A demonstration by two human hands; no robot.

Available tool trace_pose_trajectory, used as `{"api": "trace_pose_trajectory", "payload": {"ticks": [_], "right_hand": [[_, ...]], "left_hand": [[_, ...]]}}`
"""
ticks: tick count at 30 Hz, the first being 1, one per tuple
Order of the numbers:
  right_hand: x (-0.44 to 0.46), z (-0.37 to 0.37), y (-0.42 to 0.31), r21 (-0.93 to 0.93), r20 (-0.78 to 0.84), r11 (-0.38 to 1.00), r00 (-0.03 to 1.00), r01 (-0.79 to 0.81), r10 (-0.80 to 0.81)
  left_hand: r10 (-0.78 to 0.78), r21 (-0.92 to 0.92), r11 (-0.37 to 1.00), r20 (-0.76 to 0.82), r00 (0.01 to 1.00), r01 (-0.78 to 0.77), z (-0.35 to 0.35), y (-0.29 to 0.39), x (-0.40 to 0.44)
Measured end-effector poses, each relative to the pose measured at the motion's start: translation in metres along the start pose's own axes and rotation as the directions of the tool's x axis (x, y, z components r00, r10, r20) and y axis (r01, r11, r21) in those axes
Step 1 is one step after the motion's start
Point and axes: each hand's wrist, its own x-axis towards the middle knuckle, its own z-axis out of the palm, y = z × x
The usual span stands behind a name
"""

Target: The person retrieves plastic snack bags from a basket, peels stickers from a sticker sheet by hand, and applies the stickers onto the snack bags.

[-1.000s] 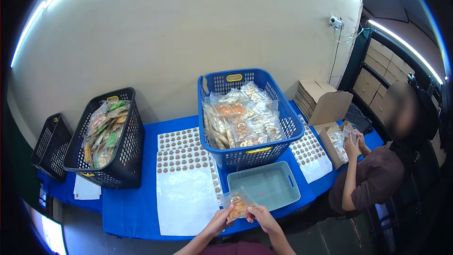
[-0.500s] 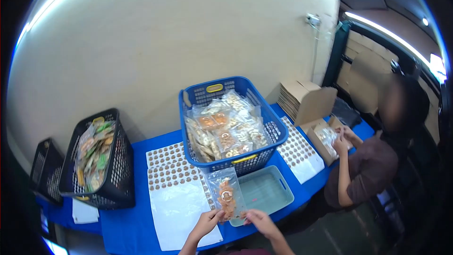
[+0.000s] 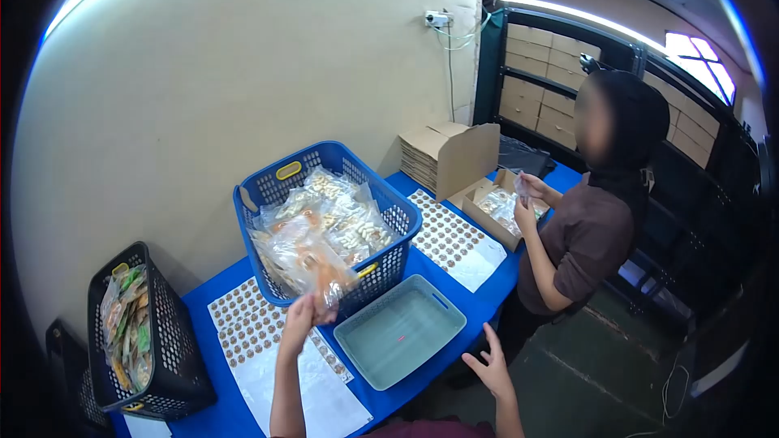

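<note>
My left hand (image 3: 298,326) pinches the lower end of a clear snack bag (image 3: 328,280) with orange pieces inside, blurred by motion. The bag is raised over the near edge of a blue laundry basket (image 3: 396,258), which is filled with similar clear bags of pale snacks (image 3: 350,215). To the right, my right hand (image 3: 493,369) holds nothing, its fingers spread. It hovers beyond the right side of a shallow grey-green tray (image 3: 365,363) that has a small red scrap on its floor. Sheets of round brown stickers (image 3: 231,326) lie left of the tray.
A dark basket (image 3: 182,357) of colourful packets stands at left. Another sticker sheet (image 3: 454,235) lies right of the blue basket, near stacked flat cardboard (image 3: 420,164). A co-worker (image 3: 588,227) handles a small bag by an open carton (image 3: 491,223).
My left hand has lifted the snack bag from in front of me up to the blue basket's edge. My right hand has let go and moved right. The view has turned right.
</note>
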Motion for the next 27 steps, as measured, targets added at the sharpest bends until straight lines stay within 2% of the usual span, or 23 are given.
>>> {"api": "trace_pose_trajectory", "payload": {"ticks": [1,3,5,7,9,11,12,15,17,21,22,27], "right_hand": [[-0.003,0.004,0.005,0.007,0.025,1.0,1.0,-0.007,0.007],[-0.009,0.011,0.014,-0.032,0.082,0.999,0.996,0.024,-0.021],[-0.012,0.018,0.008,-0.08,0.121,0.996,0.992,0.042,-0.032],[-0.014,0.024,0.001,-0.083,0.127,0.996,0.991,0.043,-0.032],[-0.013,0.028,-0.006,-0.115,0.13,0.991,0.99,0.061,-0.046],[-0.011,0.035,-0.006,-0.17,0.152,0.98,0.986,0.1,-0.074],[-0.008,0.039,-0.001,-0.209,0.175,0.969,0.98,0.132,-0.096],[0.004,0.062,0.004,-0.247,0.246,0.949,0.96,0.195,-0.133],[0.003,0.085,-0.009,-0.211,0.277,0.959,0.952,0.191,-0.129],[0.009,0.15,-0.022,-0.225,0.397,0.921,0.893,0.319,-0.212],[0.007,0.171,-0.027,-0.182,0.454,0.937,0.871,0.3,-0.191],[-0.042,0.269,-0.094,0.026,0.582,0.821,0.659,0.571,-0.477]], "left_hand": [[-0.093,-0.146,0.985,0.019,0.995,0.095,-0.003,0.001,0.008],[-0.14,-0.241,0.962,-0.03,0.99,0.129,-0.001,-0.005,0.017],[-0.048,-0.173,0.984,-0.054,0.997,0.038,0.014,-0.008,0.009],[0.04,0.021,0.999,-0.088,0.995,-0.038,0.032,-0.017,-0.016],[-0.033,-0.001,0.999,0.033,0.999,0.033,0.028,-0.044,-0.041],[-0.227,0.018,0.974,0.106,0.968,0.227,0.034,-0.033,-0.076],[-0.281,-0.058,0.956,0.109,0.953,0.288,0.028,-0.039,-0.09],[-0.221,0.012,0.975,-0.076,0.972,0.223,0.0,-0.058,-0.131],[-0.133,-0.006,0.991,-0.279,0.951,0.136,-0.026,-0.057,-0.157],[0.041,0.071,0.997,-0.621,0.783,0.005,-0.084,-0.036,-0.225],[0.072,0.088,0.996,-0.693,0.717,-0.015,-0.098,-0.029,-0.243],[0.204,0.204,0.978,-0.923,0.327,-0.034,-0.143,0.023,-0.326]]}}
